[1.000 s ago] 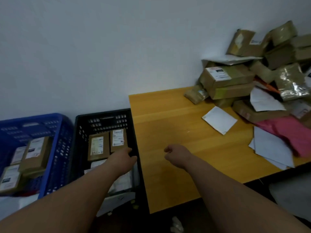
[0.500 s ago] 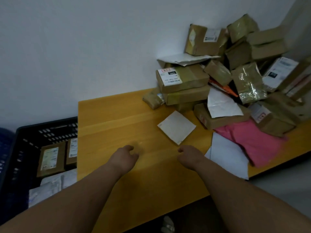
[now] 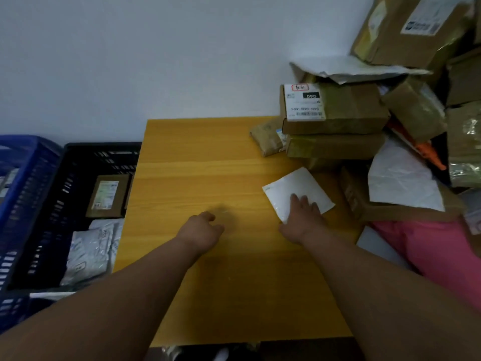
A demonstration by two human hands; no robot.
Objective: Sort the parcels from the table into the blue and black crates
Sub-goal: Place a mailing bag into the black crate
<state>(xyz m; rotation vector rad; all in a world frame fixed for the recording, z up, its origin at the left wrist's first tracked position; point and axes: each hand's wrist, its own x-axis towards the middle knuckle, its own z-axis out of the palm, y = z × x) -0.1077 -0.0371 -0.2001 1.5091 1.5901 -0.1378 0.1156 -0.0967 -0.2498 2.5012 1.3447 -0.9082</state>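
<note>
Left hand (image 3: 201,231) loosely curled over the table (image 3: 208,165) mid-surface, holding nothing. Right hand (image 3: 302,217) flat, fingers spread, pressing the white envelope (image 3: 294,186) toward the right edge. Black crate (image 3: 86,155) off the left edge; blue crate (image 3: 23,162) beyond. Parcel pile (image 3: 335,113) at the far-right corner.

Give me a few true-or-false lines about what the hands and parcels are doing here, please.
1. The right hand rests on the flat white envelope. True.
2. The left hand holds a cardboard box. False: it holds nothing, above the wooden table.
3. The black crate is empty. False: it holds a labelled brown box and grey mailers.
4. The blue crate stands left of the black one. True.
</note>
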